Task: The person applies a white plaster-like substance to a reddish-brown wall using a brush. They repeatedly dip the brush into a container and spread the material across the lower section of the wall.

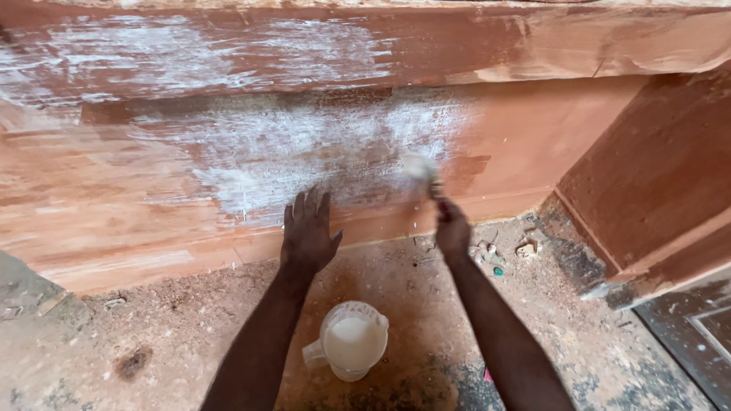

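Reddish-brown timber fills the head view: a long wooden panel (pixel 228 152) stands on edge across the frame, with a heavier rail along its top and a raised strip along its bottom. A second wooden piece (pixel 655 183) meets it at the right, closing off that corner.

White paint or primer covers a rough patch in the middle of the panel and a thinner streak on the upper rail at left. It is scrubbed on thinly, with wood showing through. The left third, the right stretch toward the corner and the bottom strip are bare, so by the look of it well under half of the face is coated.

The left hand (pixel 308 228) lies flat and open against the lower panel, fingers spread, holding nothing. The right hand (pixel 452 228) is closed around the handle of a brush (pixel 424 172), whose blurred white bristles touch the panel at the right edge of the painted patch.

1 white jug (pixel 352 340) of white liquid stands on the dusty floor (pixel 190 320) between the 2 forearms, near the body. Small scraps (pixel 525 249) lie near the corner. Room is open to the left; the right is hemmed in by the angled piece.
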